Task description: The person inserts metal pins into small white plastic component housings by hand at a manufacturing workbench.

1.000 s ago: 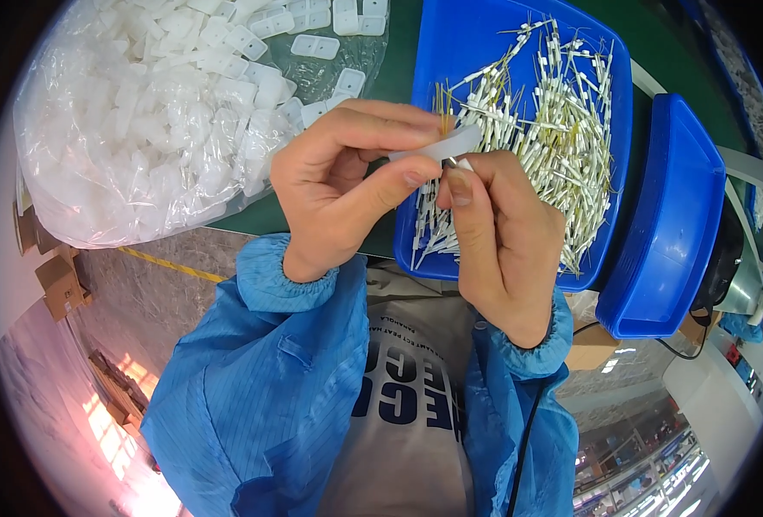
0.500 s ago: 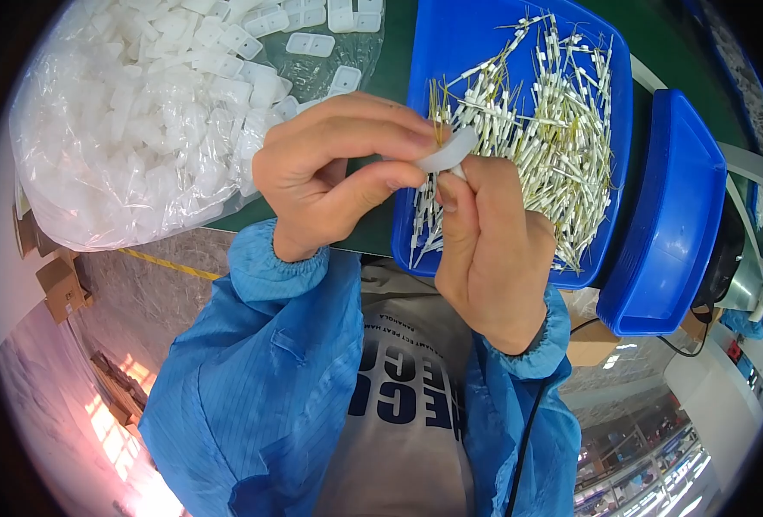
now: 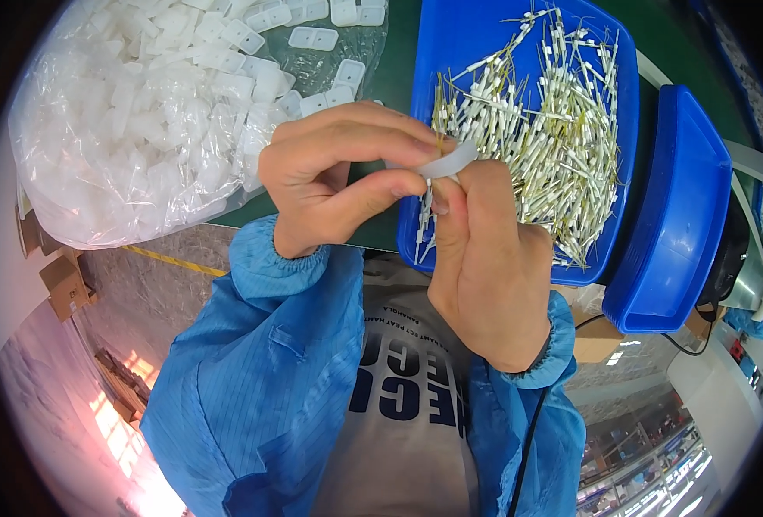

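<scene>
My left hand (image 3: 334,177) pinches a translucent white plastic piece (image 3: 452,162) between thumb and fingertips, above the near left corner of a blue tray (image 3: 430,43). Its bent strip sticks out toward my right hand (image 3: 493,258). That hand is closed, thumb against index finger, right at the underside of the strip. A bit of white shows at its fingertips; my fingers hide most of it, so I cannot tell what it is. Thin wire ends show by my left fingertips. Many small white parts with thin wire leads (image 3: 562,146) lie heaped in the tray.
A clear plastic bag (image 3: 140,164) full of white plastic pieces spreads over the left of the green table (image 3: 398,60). Several loose two-section pieces (image 3: 312,38) lie at its edge. Stacked blue bins (image 3: 678,215) stand right of the tray, beside a black cable (image 3: 683,349).
The white strip has tilted and shifted slightly right and down between my hands. My right hand has turned a little and sits slightly lower. Both hands keep their pinch.
</scene>
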`<state>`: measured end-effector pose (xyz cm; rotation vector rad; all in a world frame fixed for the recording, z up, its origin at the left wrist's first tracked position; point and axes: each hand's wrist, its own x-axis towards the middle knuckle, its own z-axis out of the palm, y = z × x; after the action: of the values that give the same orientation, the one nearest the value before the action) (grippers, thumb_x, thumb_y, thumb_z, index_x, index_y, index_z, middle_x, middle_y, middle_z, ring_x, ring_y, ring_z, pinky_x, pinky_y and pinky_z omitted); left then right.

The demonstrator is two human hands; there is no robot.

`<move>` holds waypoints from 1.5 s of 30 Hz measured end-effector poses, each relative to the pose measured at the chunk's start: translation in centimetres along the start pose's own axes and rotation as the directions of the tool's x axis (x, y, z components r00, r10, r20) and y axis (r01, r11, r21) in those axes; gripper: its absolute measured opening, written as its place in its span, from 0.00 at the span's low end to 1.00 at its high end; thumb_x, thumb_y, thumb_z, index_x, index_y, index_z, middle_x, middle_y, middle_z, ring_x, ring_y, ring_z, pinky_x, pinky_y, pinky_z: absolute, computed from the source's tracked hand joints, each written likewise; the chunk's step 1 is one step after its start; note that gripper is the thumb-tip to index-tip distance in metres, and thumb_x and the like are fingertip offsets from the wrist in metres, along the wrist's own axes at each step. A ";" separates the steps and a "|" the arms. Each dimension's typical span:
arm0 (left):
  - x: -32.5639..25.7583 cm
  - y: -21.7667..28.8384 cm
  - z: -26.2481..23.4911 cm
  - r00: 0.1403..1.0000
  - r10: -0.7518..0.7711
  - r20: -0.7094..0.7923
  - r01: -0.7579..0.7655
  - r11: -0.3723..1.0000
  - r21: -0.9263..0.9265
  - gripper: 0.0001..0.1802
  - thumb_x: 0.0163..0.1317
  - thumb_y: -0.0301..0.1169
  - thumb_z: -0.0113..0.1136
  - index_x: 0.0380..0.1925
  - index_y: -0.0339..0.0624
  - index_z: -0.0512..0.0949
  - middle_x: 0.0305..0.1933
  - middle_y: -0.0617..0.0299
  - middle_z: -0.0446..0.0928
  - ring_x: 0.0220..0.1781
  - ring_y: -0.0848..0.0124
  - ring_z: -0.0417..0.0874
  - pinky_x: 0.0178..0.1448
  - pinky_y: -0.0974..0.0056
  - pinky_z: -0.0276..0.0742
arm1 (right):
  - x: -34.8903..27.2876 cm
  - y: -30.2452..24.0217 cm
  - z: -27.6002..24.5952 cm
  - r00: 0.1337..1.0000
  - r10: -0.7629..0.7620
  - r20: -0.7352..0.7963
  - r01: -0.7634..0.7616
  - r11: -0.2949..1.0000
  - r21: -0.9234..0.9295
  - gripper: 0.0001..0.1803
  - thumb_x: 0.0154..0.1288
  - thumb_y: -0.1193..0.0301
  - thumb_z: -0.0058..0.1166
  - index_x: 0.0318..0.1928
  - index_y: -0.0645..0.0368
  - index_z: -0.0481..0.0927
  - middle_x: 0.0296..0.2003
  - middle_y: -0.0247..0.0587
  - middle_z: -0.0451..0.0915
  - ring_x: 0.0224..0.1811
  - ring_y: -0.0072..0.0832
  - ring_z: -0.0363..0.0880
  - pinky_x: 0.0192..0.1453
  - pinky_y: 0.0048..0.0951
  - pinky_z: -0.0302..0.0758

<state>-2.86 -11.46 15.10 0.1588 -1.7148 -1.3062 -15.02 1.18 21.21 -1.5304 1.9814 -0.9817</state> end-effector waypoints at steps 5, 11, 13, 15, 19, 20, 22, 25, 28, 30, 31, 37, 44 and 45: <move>-0.4 0.7 1.1 0.976 -0.189 -0.105 0.176 0.977 -0.124 0.12 0.54 0.16 0.69 0.39 0.27 0.82 0.45 0.42 0.83 0.43 0.60 0.87 0.47 0.62 0.84 | 0.6 0.5 0.4 0.999 0.028 -0.017 -0.027 0.997 0.065 0.05 0.76 0.74 0.46 0.47 0.60 0.71 0.29 0.43 0.80 0.24 0.34 0.81 0.27 0.30 0.74; -1.2 0.3 1.4 0.971 -0.160 -0.179 0.146 0.985 -0.088 0.12 0.56 0.15 0.67 0.42 0.27 0.82 0.47 0.42 0.82 0.47 0.62 0.86 0.49 0.65 0.84 | 1.2 1.7 0.9 1.000 0.004 -0.021 0.000 0.973 0.231 0.06 0.76 0.70 0.47 0.45 0.59 0.71 0.23 0.43 0.77 0.21 0.37 0.79 0.24 0.35 0.72; -1.2 0.3 1.4 0.965 -0.187 -0.187 0.183 0.982 -0.035 0.12 0.56 0.15 0.67 0.42 0.28 0.82 0.48 0.42 0.82 0.47 0.62 0.86 0.49 0.65 0.84 | 1.3 2.0 1.2 0.994 -0.030 -0.108 0.056 0.967 0.247 0.07 0.74 0.69 0.50 0.43 0.58 0.70 0.17 0.46 0.75 0.16 0.46 0.78 0.18 0.42 0.70; -1.4 0.4 1.5 0.959 -0.212 -0.186 0.206 0.977 -0.056 0.12 0.56 0.15 0.67 0.42 0.28 0.82 0.47 0.43 0.82 0.46 0.63 0.86 0.48 0.66 0.84 | 1.2 2.0 1.1 0.997 -0.027 -0.067 0.037 0.989 0.142 0.07 0.74 0.70 0.50 0.44 0.58 0.69 0.15 0.46 0.74 0.15 0.46 0.77 0.17 0.42 0.69; -1.1 0.3 1.1 0.976 -0.185 -0.117 0.182 0.983 -0.031 0.12 0.56 0.16 0.68 0.42 0.28 0.83 0.45 0.44 0.83 0.45 0.62 0.86 0.48 0.65 0.84 | 1.0 1.7 1.3 0.995 -0.025 -0.093 0.039 0.988 0.147 0.07 0.73 0.71 0.51 0.44 0.59 0.69 0.13 0.45 0.72 0.14 0.46 0.77 0.17 0.42 0.69; -1.0 0.2 0.8 0.976 -0.185 -0.118 0.182 0.983 -0.031 0.12 0.56 0.16 0.68 0.42 0.28 0.83 0.45 0.44 0.83 0.45 0.62 0.86 0.48 0.65 0.84 | 1.1 1.6 1.2 0.997 -0.027 -0.079 0.037 0.990 0.133 0.07 0.73 0.71 0.52 0.44 0.59 0.68 0.12 0.45 0.71 0.14 0.46 0.76 0.16 0.42 0.69; -1.0 -0.1 0.4 0.987 -0.152 -0.044 0.152 0.988 -0.019 0.14 0.53 0.17 0.71 0.40 0.28 0.83 0.43 0.45 0.83 0.45 0.60 0.87 0.49 0.63 0.83 | 1.0 1.2 0.9 0.997 -0.028 -0.066 0.035 0.992 0.119 0.08 0.73 0.71 0.53 0.43 0.59 0.68 0.11 0.44 0.70 0.14 0.45 0.76 0.16 0.41 0.68; -1.3 0.0 0.7 0.988 -0.149 -0.047 0.140 0.976 -0.168 0.16 0.48 0.18 0.75 0.38 0.29 0.83 0.43 0.45 0.84 0.46 0.59 0.87 0.49 0.62 0.83 | 0.2 0.6 0.5 0.999 -0.039 -0.038 0.043 0.993 0.111 0.08 0.72 0.72 0.53 0.44 0.60 0.68 0.12 0.43 0.70 0.13 0.42 0.76 0.15 0.39 0.68; -1.6 -0.4 0.6 0.984 -0.173 -0.042 0.153 0.940 -0.305 0.17 0.44 0.19 0.78 0.36 0.32 0.83 0.42 0.46 0.84 0.47 0.56 0.86 0.51 0.59 0.82 | -0.4 0.3 0.1 0.997 -0.077 -0.001 0.076 0.977 0.198 0.08 0.71 0.72 0.55 0.46 0.59 0.71 0.16 0.39 0.73 0.15 0.36 0.77 0.17 0.37 0.70; -1.2 -0.9 -1.1 0.998 -0.024 0.063 0.036 0.981 -0.190 0.15 0.49 0.19 0.74 0.37 0.33 0.82 0.44 0.48 0.83 0.48 0.55 0.84 0.54 0.55 0.80 | 0.4 0.8 -1.0 0.994 -0.098 0.056 0.085 0.975 0.205 0.08 0.71 0.71 0.56 0.45 0.59 0.72 0.19 0.39 0.75 0.17 0.36 0.78 0.19 0.37 0.71; -1.2 -0.7 -1.3 0.998 -0.023 0.064 0.035 0.981 -0.190 0.15 0.49 0.19 0.74 0.37 0.33 0.82 0.44 0.48 0.83 0.48 0.55 0.84 0.54 0.55 0.80 | 0.9 1.0 -1.5 0.986 -0.121 0.116 0.095 0.972 0.214 0.08 0.70 0.71 0.56 0.44 0.59 0.74 0.22 0.40 0.77 0.20 0.36 0.79 0.21 0.37 0.73; -0.9 1.3 1.0 0.939 -0.185 -0.290 0.140 0.976 -0.167 0.24 0.62 0.10 0.53 0.58 0.35 0.73 0.47 0.49 0.72 0.42 0.62 0.83 0.49 0.58 0.85 | 4.7 5.0 -1.4 0.963 -0.210 -0.171 0.143 0.930 -0.338 0.04 0.64 0.73 0.59 0.37 0.60 0.80 0.33 0.41 0.76 0.36 0.38 0.77 0.38 0.37 0.74; -1.3 0.3 -0.6 0.982 -0.142 -0.124 0.154 0.983 0.097 0.19 0.61 0.11 0.57 0.52 0.33 0.78 0.45 0.53 0.72 0.44 0.65 0.84 0.50 0.61 0.88 | 4.4 6.7 -2.5 0.963 -0.261 -0.065 0.183 0.813 -0.554 0.04 0.62 0.76 0.59 0.38 0.60 0.81 0.36 0.40 0.78 0.42 0.37 0.76 0.45 0.36 0.72; -1.4 0.2 -0.8 0.982 -0.142 -0.123 0.156 0.981 0.115 0.19 0.60 0.11 0.59 0.52 0.32 0.78 0.46 0.52 0.74 0.46 0.65 0.85 0.51 0.63 0.87 | 4.1 7.1 -3.1 0.963 -0.263 -0.064 0.185 0.812 -0.553 0.04 0.62 0.76 0.59 0.38 0.60 0.81 0.36 0.40 0.78 0.42 0.37 0.76 0.45 0.36 0.72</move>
<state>-1.41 -11.11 14.46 0.4337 -1.7130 -1.2724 -22.91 -0.95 18.14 -2.0893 2.3544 -0.6406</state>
